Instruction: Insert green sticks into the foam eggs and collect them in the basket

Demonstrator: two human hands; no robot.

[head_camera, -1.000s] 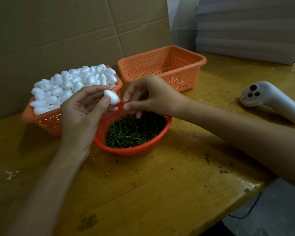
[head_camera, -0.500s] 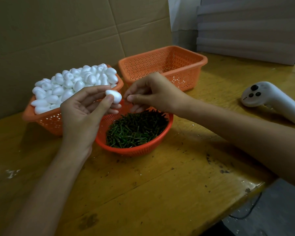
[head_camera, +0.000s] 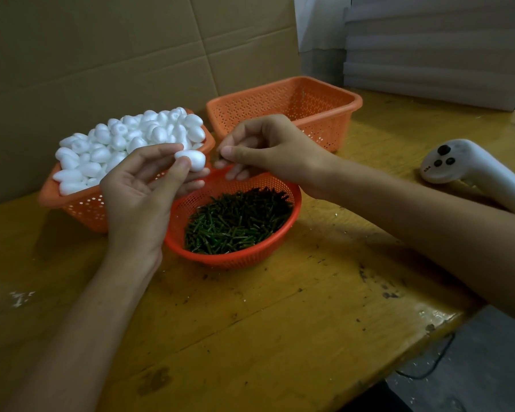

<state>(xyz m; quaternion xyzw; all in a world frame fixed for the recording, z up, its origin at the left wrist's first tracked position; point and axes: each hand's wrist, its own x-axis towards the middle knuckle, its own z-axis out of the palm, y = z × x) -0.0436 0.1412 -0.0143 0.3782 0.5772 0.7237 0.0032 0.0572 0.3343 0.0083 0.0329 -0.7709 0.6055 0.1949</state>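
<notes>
Head view: left hand [head_camera: 140, 188] pinches one foam egg [head_camera: 192, 159] between thumb and fingertips, near rim of round basket [head_camera: 232, 258] of green sticks [head_camera: 238, 221]. Right hand [head_camera: 268, 147] thumb and forefinger pinched tight, presumably on a green stick, itself hidden. Egg likely light and dentable: hold flanks gently.

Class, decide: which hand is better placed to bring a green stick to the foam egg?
Right. The right hand is by the green sticks, fingertips pinched near the foam egg that the left hand holds.
</notes>
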